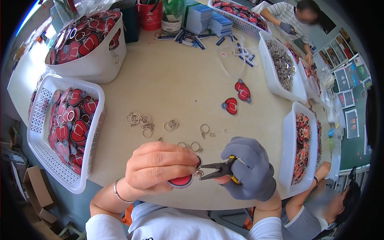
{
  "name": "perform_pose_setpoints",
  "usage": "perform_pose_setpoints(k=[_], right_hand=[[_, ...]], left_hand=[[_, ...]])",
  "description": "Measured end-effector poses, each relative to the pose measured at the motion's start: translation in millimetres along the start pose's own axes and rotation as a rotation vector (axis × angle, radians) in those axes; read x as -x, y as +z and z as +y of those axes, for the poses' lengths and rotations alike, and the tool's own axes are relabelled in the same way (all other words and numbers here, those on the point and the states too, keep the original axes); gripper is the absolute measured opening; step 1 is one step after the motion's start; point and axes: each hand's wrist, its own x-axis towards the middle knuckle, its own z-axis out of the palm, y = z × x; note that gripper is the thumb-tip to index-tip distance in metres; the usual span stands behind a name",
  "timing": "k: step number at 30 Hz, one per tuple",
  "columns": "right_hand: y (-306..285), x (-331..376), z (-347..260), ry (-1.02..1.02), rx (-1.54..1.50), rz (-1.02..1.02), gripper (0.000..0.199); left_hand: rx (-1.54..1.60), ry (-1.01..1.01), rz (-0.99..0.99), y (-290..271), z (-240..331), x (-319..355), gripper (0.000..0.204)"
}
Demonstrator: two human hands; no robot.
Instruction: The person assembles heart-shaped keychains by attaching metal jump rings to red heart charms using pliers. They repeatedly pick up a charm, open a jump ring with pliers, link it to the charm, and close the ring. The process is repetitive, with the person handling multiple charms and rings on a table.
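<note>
Pinched in my bare left hand [156, 166] is a red rubber keychain charm [181, 182] with a dark rim, mostly covered by my fingers. My right hand [250, 170], in a grey glove, grips needle-nose pliers [218, 169] with yellow-and-black handles. The plier jaws are parted and point left, right beside a small metal link [199, 173] at the charm's edge. Whether the jaws touch the link, I cannot tell. Just beyond my hands lie loose key rings [140, 119] with short chains. Farther off rest two red heart-shaped charms [229, 106].
At left, a white basket [94, 132] and a white tub [102, 66] hold charms with rings. White bins at right hold metal rings [282, 64] and small orange-red pieces [302, 148]. Blue boxes [198, 19] and a red bucket [150, 18] stand at the back. Two other people sit at right.
</note>
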Motion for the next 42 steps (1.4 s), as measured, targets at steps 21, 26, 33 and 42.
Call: perform_pose_setpoints(k=[21,26,33,42], right_hand=[[6.6,14.1,-20.5,0.062,0.165,-0.007,0.024],[8.1,15.4,-19.6,0.053,0.159,-0.014,0.024],[7.5,10.8,-12.4,0.042,0.203,0.016,0.027],[5.3,10.5,-19.3,0.092,0.267,0.048,0.029]], left_hand=[[-0.193,0.048,-0.123,-10.8,9.4,3.3,0.013],[-0.238,0.053,-0.113,-10.1,12.3,2.0,0.021],[-0.287,0.020,-0.128,-9.9,17.0,1.7,0.022],[-0.337,0.016,-0.121,-10.6,17.0,1.7,0.025]])
